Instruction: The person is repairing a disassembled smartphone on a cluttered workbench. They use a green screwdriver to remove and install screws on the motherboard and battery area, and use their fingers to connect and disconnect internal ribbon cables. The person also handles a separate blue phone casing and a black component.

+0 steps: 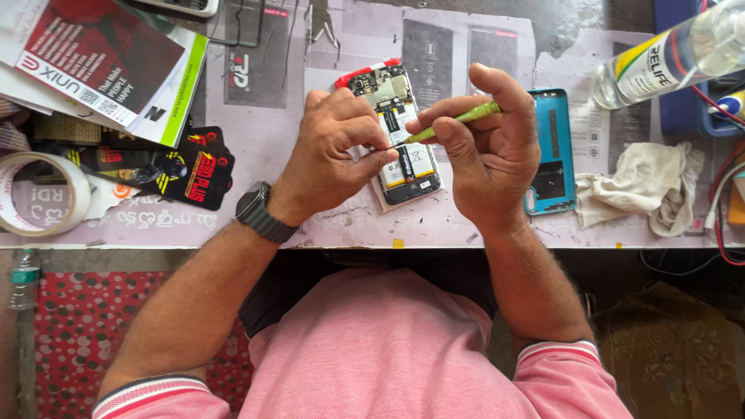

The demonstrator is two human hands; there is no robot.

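An opened phone [400, 132] lies back-up on the worktable, its circuit board and battery exposed. My left hand [334, 143], with a dark watch on its wrist, rests on the phone's left edge, fingertips pinched together at the battery. My right hand [485, 147] grips a thin green tool [454, 122] whose tip points at the middle of the phone, close to my left fingertips. The phone's blue back cover [552, 151] lies just right of my right hand, partly hidden by it.
A tape roll [43, 194] sits at the left table edge, magazines [109, 62] and dark packets [186, 167] behind it. A clear bottle [667, 58], a white cloth [648, 186] and red wires [725, 202] lie at the right.
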